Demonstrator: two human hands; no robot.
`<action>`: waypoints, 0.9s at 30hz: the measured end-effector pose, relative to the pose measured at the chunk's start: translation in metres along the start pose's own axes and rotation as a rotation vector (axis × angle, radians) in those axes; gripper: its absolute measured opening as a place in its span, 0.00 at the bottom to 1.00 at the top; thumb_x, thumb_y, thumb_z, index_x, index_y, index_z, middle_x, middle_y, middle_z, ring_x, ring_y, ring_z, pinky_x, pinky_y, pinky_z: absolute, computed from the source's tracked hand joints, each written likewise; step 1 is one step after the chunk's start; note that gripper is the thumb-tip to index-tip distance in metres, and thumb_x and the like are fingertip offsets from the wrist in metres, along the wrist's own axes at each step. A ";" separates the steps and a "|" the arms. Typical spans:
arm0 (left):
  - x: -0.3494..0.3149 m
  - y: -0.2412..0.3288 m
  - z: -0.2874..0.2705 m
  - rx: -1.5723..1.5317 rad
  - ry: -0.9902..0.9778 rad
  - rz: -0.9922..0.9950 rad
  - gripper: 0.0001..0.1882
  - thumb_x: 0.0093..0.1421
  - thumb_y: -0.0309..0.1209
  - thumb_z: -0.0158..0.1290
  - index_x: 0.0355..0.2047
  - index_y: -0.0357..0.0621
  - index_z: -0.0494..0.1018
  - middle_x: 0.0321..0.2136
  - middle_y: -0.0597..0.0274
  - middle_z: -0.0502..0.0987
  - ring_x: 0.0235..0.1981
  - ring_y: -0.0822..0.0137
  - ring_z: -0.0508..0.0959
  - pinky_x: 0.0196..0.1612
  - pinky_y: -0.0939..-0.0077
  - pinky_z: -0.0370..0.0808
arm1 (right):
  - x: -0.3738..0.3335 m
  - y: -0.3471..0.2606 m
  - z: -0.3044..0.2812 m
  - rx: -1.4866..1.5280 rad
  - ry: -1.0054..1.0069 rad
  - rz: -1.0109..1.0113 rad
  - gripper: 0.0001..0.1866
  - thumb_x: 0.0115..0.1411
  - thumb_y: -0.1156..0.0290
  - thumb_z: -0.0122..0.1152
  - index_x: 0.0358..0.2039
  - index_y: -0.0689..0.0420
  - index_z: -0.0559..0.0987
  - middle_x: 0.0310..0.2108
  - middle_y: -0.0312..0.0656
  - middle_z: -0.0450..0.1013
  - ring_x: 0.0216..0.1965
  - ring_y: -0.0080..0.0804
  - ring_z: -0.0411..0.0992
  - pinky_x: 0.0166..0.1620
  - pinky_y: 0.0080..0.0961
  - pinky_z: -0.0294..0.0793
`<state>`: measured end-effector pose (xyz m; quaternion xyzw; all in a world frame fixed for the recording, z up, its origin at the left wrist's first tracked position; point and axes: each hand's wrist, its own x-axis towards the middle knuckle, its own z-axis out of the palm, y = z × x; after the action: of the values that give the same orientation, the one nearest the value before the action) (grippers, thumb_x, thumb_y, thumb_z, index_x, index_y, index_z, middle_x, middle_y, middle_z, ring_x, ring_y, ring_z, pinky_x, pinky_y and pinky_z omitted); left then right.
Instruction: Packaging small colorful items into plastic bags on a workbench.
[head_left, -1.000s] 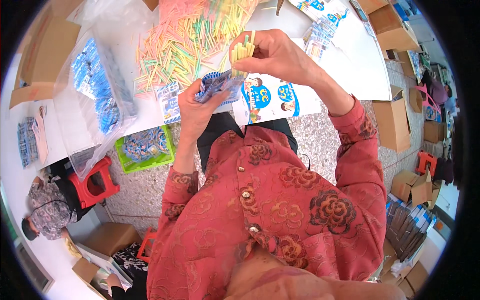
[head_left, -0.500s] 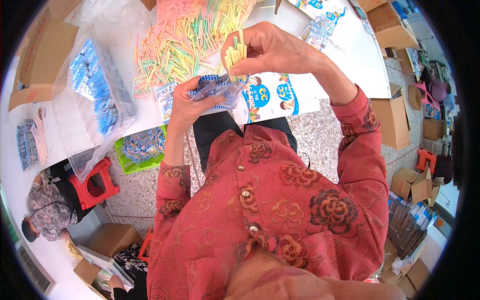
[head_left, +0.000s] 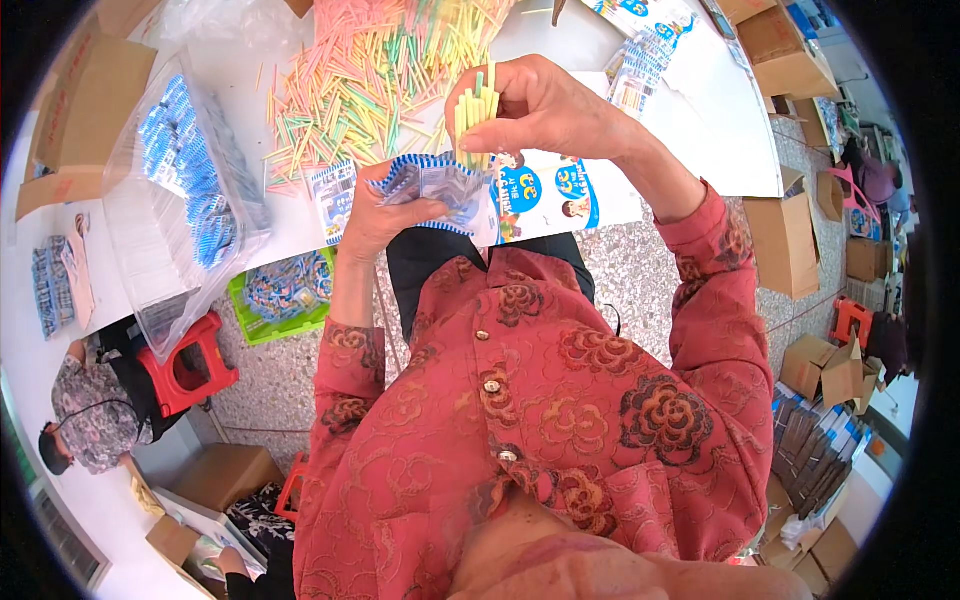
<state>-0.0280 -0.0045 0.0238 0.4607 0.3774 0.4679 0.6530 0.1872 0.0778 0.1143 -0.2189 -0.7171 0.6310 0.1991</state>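
Observation:
My left hand (head_left: pixel 372 218) grips a clear plastic packet (head_left: pixel 448 190) with a blue-and-white striped edge. Its upper edge gapes, with the thumb across the front. Just above that opening, my right hand (head_left: pixel 545 108) pinches a bundle of short thin sticks (head_left: pixel 476 122), mostly pale yellow with a green one. The lower ends of the bundle are close to the packet's edge; whether they reach inside I cannot tell. Behind both hands spreads a heap of loose pink, yellow and green sticks (head_left: pixel 350 105). A similar flat packet (head_left: pixel 328 192) lies beside my left hand.
Printed white packaging (head_left: pixel 572 195) lies at the table's near edge. On the left stands a clear plastic box (head_left: pixel 140 215) holding blue-striped packets. A green basket (head_left: pixel 262 331) of packets sits below, near a red stool (head_left: pixel 190 375). Cardboard boxes (head_left: pixel 782 240) stand right. Another person (head_left: pixel 100 410) is at left.
The packet's opening has widened and turned more toward me. My right hand has shifted slightly, keeping the bundle of sticks over the packet.

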 end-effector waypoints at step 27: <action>0.002 0.004 0.012 0.078 0.029 0.059 0.17 0.45 0.20 0.62 0.38 0.35 0.74 0.31 0.64 0.78 0.32 0.76 0.76 0.36 0.81 0.73 | -0.001 -0.012 -0.002 -0.089 0.143 -0.191 0.07 0.56 0.73 0.58 0.35 0.59 0.74 0.27 0.31 0.70 0.26 0.13 0.66 0.29 0.13 0.66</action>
<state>-0.0176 -0.0053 0.0314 0.4901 0.3910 0.4785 0.6147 0.1880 0.0776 0.1262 -0.2026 -0.7460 0.5595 0.2989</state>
